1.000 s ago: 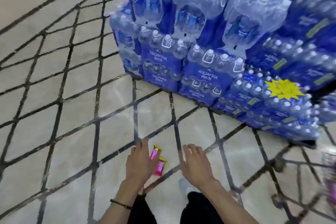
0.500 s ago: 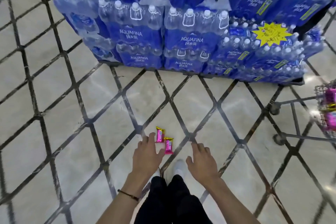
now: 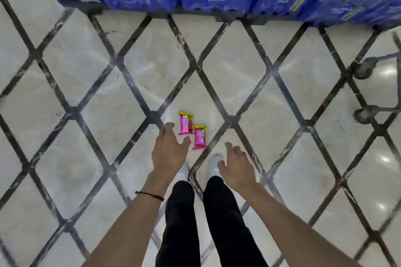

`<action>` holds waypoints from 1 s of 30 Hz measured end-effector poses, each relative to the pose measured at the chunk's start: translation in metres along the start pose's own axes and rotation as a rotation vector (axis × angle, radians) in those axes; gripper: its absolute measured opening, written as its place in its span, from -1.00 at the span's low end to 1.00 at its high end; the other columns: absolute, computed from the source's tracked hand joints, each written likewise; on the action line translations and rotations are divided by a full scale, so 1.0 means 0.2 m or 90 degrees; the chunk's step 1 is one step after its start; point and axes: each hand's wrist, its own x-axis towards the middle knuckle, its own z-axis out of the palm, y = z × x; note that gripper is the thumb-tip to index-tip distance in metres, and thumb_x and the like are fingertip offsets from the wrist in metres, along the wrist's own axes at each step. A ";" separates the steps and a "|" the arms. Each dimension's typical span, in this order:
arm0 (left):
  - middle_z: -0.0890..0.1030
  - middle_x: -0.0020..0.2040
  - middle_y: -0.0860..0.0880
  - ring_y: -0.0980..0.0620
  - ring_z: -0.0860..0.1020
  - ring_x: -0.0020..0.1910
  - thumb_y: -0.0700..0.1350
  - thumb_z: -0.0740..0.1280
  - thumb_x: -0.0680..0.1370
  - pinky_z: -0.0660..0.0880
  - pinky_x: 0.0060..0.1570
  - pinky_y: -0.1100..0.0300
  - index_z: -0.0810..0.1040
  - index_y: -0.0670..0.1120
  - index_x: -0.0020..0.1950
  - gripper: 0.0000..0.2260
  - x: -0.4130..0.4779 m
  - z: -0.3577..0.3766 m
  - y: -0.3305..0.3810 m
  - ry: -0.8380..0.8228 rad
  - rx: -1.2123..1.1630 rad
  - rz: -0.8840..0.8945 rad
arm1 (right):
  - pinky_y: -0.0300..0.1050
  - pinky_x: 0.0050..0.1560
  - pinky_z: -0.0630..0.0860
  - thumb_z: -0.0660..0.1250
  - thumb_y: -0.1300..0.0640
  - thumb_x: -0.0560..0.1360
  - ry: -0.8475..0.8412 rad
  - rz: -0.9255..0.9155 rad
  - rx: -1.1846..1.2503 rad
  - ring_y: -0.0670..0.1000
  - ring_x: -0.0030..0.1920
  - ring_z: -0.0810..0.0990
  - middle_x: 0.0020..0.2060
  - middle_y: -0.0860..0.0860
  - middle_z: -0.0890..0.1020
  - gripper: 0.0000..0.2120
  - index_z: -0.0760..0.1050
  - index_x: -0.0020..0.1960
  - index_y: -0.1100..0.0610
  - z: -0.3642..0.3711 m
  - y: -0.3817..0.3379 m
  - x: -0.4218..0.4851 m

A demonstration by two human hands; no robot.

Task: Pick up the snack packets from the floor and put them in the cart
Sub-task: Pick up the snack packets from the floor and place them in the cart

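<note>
Two pink-and-yellow foil snack packets (image 3: 186, 123), centre frame: my slack, empty left hand (image 3: 168, 151) and right hand (image 3: 235, 167) have closed in; grasp next.

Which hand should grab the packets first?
Left. The left hand hovers open beside the pink packets, thumb near the lower one; the right hand sits farther back and aside.

Black trousers (image 3: 184, 219) (thin dark wristband (image 3: 149, 194))
</note>
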 end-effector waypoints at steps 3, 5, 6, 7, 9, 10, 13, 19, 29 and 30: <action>0.51 0.25 -0.09 -0.15 0.48 0.22 0.04 0.36 0.55 0.49 0.06 -0.09 0.37 -0.05 0.34 -0.58 0.31 0.26 -0.24 0.024 0.017 -0.012 | 0.05 0.06 0.49 0.22 0.07 0.58 0.011 0.035 0.061 0.16 0.18 0.46 0.16 0.10 0.47 -0.47 0.20 0.52 0.04 0.33 0.10 0.29; 0.49 0.27 -0.10 -0.15 0.47 0.24 0.04 0.36 0.55 0.46 0.04 -0.05 0.36 -0.05 0.37 -0.56 0.50 0.47 -0.40 0.034 0.022 -0.028 | 0.05 0.05 0.49 0.21 0.05 0.59 0.025 0.046 0.082 0.15 0.17 0.46 0.12 0.08 0.47 -0.48 0.20 0.52 -0.01 0.56 0.17 0.49; 0.48 0.29 -0.10 -0.15 0.46 0.26 0.04 0.36 0.56 0.44 0.05 -0.03 0.34 -0.05 0.41 -0.53 0.59 0.57 -0.48 0.033 0.023 -0.032 | 0.04 0.02 0.48 0.21 0.05 0.59 0.035 0.046 0.090 0.15 0.16 0.46 0.11 0.07 0.47 -0.49 0.20 0.52 -0.03 0.67 0.20 0.59; 0.47 0.31 -0.09 -0.14 0.46 0.28 0.04 0.36 0.57 0.42 0.04 -0.01 0.32 -0.05 0.43 -0.51 0.68 0.67 -0.54 0.032 0.023 -0.028 | 0.03 0.01 0.47 0.21 0.05 0.59 0.045 0.045 0.099 0.14 0.16 0.46 0.10 0.07 0.47 -0.49 0.20 0.52 -0.05 0.78 0.22 0.69; 0.48 0.31 -0.09 -0.13 0.47 0.30 0.06 0.36 0.58 0.42 0.03 0.00 0.30 -0.05 0.45 -0.50 0.85 0.86 -0.67 0.039 0.027 -0.003 | 0.02 0.04 0.49 0.24 0.03 0.59 0.062 0.039 0.125 0.14 0.16 0.48 0.14 0.07 0.47 -0.47 0.20 0.52 -0.06 0.98 0.27 0.87; 0.48 0.30 -0.10 -0.13 0.47 0.29 0.06 0.35 0.58 0.45 0.04 -0.03 0.30 -0.06 0.44 -0.51 0.91 0.92 -0.69 0.044 0.032 0.009 | 0.05 0.09 0.51 0.26 0.01 0.59 0.067 0.035 0.137 0.16 0.17 0.48 0.18 0.09 0.47 -0.45 0.18 0.53 -0.07 1.02 0.29 0.94; 0.49 0.25 -0.13 -0.17 0.50 0.21 0.07 0.32 0.60 0.49 0.08 -0.10 0.33 -0.08 0.39 -0.56 1.11 1.16 -0.85 0.058 0.072 0.053 | 0.16 0.16 0.52 0.30 -0.06 0.55 0.064 0.025 0.136 0.22 0.18 0.49 0.22 0.14 0.47 -0.36 0.10 0.55 -0.09 1.27 0.36 1.21; 0.36 0.35 -0.20 -0.25 0.39 0.29 0.12 0.30 0.60 0.45 0.09 -0.14 0.18 -0.09 0.51 -0.42 1.47 1.50 -1.00 0.094 0.068 0.050 | 0.06 0.14 0.50 0.35 -0.30 0.46 0.079 0.023 0.101 0.20 0.15 0.50 0.08 0.15 0.45 -0.15 -0.04 0.56 -0.13 1.52 0.45 1.61; 0.41 0.25 -0.17 -0.21 0.41 0.15 0.03 0.36 0.56 0.49 -0.01 -0.14 0.05 -0.02 0.62 -0.28 1.66 1.70 -1.03 0.157 0.106 0.121 | 0.15 0.03 0.56 0.38 -0.20 0.45 0.112 0.005 0.107 0.24 -0.05 0.54 0.02 0.13 0.41 -0.07 -0.21 0.56 -0.23 1.70 0.40 1.81; 0.43 0.23 -0.16 -0.20 0.42 0.14 0.02 0.35 0.57 0.49 -0.03 -0.14 0.05 -0.02 0.62 -0.28 1.66 1.69 -1.03 0.154 0.099 0.121 | 0.15 0.01 0.57 0.37 -0.17 0.45 0.115 0.004 0.109 0.25 -0.06 0.53 0.00 0.14 0.42 -0.11 -0.15 0.55 -0.20 1.71 0.38 1.81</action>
